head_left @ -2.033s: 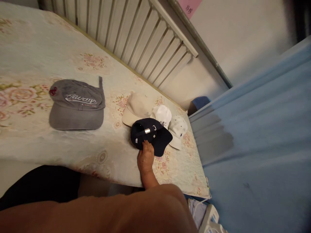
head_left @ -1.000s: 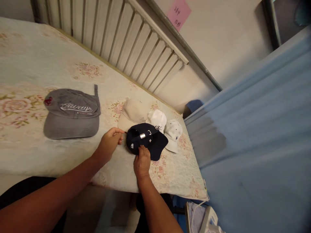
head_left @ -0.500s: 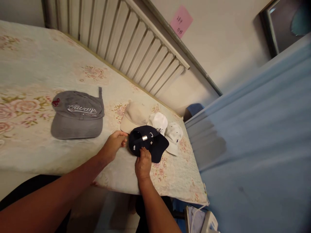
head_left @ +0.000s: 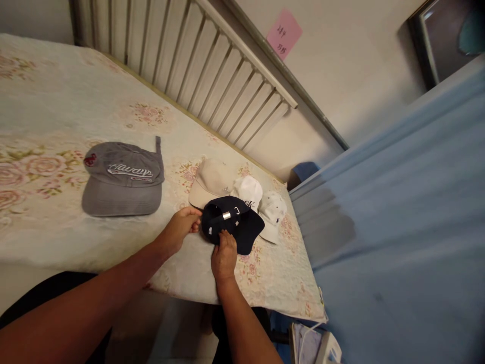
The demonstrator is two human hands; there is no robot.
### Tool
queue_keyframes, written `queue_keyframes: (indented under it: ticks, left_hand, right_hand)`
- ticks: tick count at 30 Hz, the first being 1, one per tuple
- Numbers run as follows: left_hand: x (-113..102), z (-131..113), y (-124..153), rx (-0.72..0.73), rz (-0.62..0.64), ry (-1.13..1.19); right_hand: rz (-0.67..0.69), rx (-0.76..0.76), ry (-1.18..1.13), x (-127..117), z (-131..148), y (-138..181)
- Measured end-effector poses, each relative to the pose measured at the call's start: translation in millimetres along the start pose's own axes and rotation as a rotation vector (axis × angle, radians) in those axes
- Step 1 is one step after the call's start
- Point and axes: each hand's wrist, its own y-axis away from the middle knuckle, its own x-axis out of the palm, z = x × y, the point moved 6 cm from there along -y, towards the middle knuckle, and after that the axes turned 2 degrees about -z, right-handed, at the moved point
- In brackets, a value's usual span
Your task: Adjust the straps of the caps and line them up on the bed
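Note:
A navy cap with a silver buckle lies upside down near the right end of a floral mattress. My left hand pinches its left rim, fingers curled. On its near rim rests my right hand, fingers closed on the fabric. Behind the navy cap lie a beige cap, a white cap and a white dotted cap. A grey cap with lettering sits apart to the left.
A slatted metal rail runs along the mattress's far side, with a wall and a pink note behind it. A blue curtain hangs at the right. Something white and blue sits on the floor below.
My left hand came in from below and closed on the navy cap's left rim. My right hand stayed on the near rim. The view shifted slightly.

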Motion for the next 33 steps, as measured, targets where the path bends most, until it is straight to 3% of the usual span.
queue_keyframes:
  ticks: [33]
  left_hand:
    - [2.0, 15.8, -6.8, -0.079, 0.019, -0.002]
  right_hand:
    - [0.012, 0.004, -0.001, 1.4, -1.2, 0.2]
